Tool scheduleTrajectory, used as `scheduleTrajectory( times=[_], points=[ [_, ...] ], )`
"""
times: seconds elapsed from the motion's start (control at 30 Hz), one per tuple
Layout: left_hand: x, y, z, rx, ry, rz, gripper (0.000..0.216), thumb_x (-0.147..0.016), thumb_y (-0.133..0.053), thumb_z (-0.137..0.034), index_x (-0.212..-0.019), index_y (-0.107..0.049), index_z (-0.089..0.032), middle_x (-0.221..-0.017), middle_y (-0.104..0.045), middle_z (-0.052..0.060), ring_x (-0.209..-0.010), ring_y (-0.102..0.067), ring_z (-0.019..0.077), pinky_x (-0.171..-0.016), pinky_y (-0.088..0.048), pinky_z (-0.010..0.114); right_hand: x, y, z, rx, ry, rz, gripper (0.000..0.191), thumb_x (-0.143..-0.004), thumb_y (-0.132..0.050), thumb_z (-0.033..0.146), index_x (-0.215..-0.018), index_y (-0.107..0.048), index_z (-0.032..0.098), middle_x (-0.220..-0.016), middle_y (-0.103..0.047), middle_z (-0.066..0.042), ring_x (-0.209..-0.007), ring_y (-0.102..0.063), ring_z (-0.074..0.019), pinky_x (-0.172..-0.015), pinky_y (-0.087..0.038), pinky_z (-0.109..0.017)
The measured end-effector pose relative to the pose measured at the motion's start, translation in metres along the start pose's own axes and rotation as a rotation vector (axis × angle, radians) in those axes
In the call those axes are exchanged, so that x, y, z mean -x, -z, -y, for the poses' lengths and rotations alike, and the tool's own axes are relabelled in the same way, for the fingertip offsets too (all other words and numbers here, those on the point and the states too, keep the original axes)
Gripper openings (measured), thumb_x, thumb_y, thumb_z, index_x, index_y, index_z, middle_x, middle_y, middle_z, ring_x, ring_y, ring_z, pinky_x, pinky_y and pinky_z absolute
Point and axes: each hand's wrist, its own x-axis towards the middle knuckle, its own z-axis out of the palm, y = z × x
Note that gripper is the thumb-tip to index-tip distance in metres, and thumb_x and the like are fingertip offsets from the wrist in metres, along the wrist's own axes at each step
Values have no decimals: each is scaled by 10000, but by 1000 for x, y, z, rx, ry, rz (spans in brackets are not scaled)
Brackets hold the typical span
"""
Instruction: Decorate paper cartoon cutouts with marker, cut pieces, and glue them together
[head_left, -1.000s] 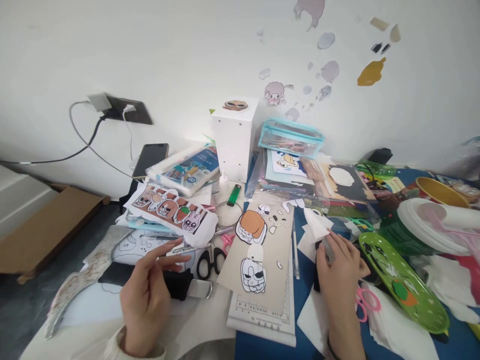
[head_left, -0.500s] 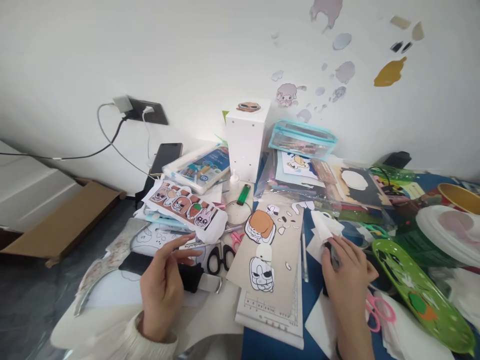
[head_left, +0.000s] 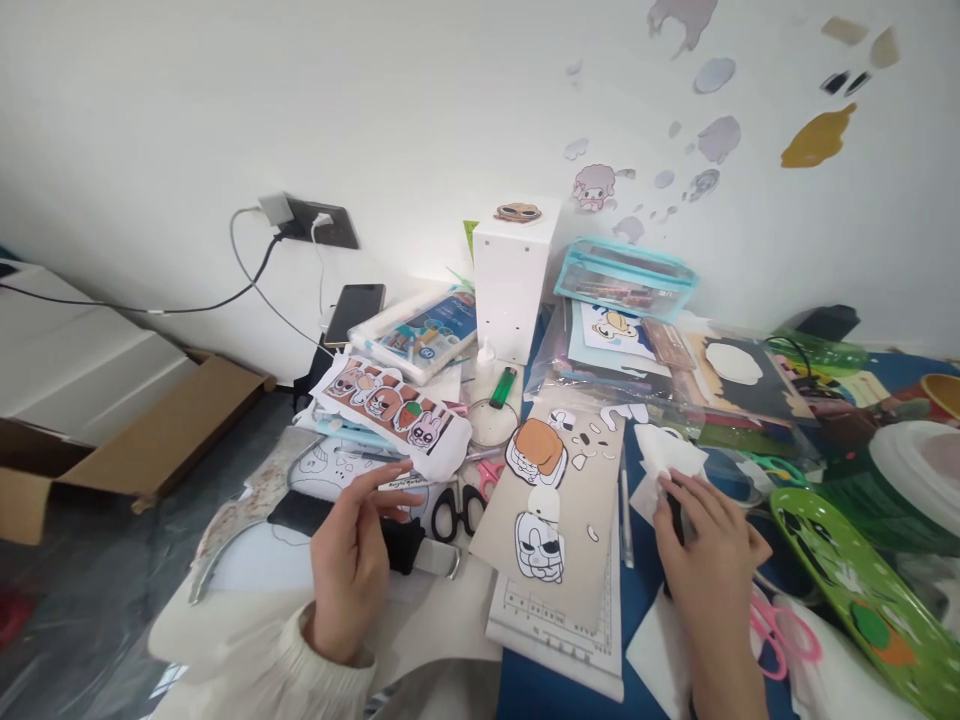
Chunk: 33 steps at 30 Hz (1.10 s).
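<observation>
My left hand [head_left: 352, 560] is raised over the left side of the table, fingers apart and holding nothing. Beneath it lies a black cloth strip [head_left: 304, 512], with black-handled scissors [head_left: 457, 512] just to the right. My right hand [head_left: 709, 545] is curled around a slim black object [head_left: 676, 515], mostly covered by the fingers. Its fingertips touch or nearly touch a crumpled white tissue [head_left: 666, 455]. Between the hands is a beige card [head_left: 499, 535] bearing a brown-topped cartoon cutout [head_left: 536, 452], a white cartoon cutout [head_left: 538, 550] and several small paper pieces.
Pink scissors [head_left: 784, 635] and a green oval tray [head_left: 855, 590] lie right of my right hand. Behind stand a white box [head_left: 511, 290] and a teal-edged clear pouch [head_left: 626, 280]. A green lighter [head_left: 503, 388] and a printed cartoon strip [head_left: 386, 410] are farther back. An open cardboard box [head_left: 172, 430] is at left.
The view has turned slightly left, so everything sits farther right. Both hands keep nearly the same pose over the same things.
</observation>
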Motion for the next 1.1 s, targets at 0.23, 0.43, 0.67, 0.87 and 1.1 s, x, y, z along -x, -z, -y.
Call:
scheduleTrajectory(
  times=[0.23, 0.43, 0.67, 0.87, 1.1],
  points=[
    [0, 2, 3, -17, 20, 43, 288, -984, -316, -193, -1114, -571, -224, -881, -716, 6, -723, -687, 143, -633, -549, 285, -36, 3, 47, -209, 252, 280, 219, -940, -464, 318, -988, -651, 214, -982, -689, -35, -935, -600, -220, -822, -362, -381],
    [-2, 1, 2, -34, 2, 42, 308, -962, -314, -144, -1098, -579, -222, -880, -715, -1, -708, -679, 126, -620, -544, 257, -68, -27, 76, -284, 416, 493, 295, -826, -583, 255, -1111, -626, 193, -1106, -684, -47, -1057, -586, -253, -896, -321, -427],
    [1, 3, 2, -30, 4, 54, 326, -953, -314, -120, -1107, -578, -234, -902, -714, -5, -712, -671, 120, -625, -538, 253, -72, -32, 67, -348, 433, 462, 169, -814, -568, 241, -942, -665, 187, -988, -723, -54, -1013, -624, -239, -938, -291, -449],
    [1, 2, 1, -10, 10, 53, 357, -907, -333, -72, -1103, -583, -234, -926, -709, -8, -714, -674, 118, -625, -543, 246, -74, -33, 59, -393, 390, 373, 197, -880, -502, 233, -912, -689, 182, -995, -723, -77, -976, -646, -214, -935, -313, -437],
    [2, 1, 0, 3, 10, 62, 348, -927, -321, -86, -1106, -583, -228, -988, -701, 11, -725, -680, 122, -628, -550, 254, -73, -31, 59, -403, 368, 332, 185, -882, -506, 228, -890, -690, 207, -984, -728, -61, -946, -654, -221, -910, -326, -444]
  ],
)
